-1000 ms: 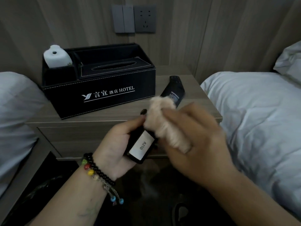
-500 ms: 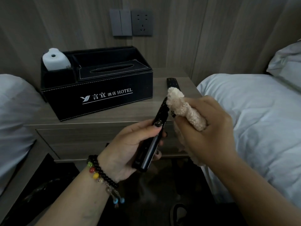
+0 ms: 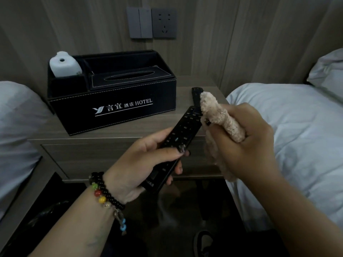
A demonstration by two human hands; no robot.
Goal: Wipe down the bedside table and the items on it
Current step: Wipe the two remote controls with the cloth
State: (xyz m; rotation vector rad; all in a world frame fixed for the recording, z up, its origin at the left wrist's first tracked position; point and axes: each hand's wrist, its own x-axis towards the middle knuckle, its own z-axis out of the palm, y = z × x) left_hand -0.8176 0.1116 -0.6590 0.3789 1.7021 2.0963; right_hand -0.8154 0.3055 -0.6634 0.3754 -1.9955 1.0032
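Bedside table point(image 3: 118, 130) beyond: left hand point(image 3: 141, 164) grips remote point(image 3: 178, 143), now turned buttons-up from its edge, right hand point(image 3: 241, 143) pinching cloth point(image 3: 220, 117) at far end — button face likely next.

- Cloth point(image 3: 221, 115) in the right hand point(image 3: 246, 143): fluffy beige terry.
- Remote point(image 3: 178, 143) in the left hand point(image 3: 141, 164): black plastic, slightly glossy.
- Box point(image 3: 113, 106) beyond the left hand: matt black leatherette, stitched.
- Table point(image 3: 104, 156): matt wood-grain.

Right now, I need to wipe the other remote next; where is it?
The second remote lies on the bedside table, right of the black hotel box, partly hidden behind the cloth.
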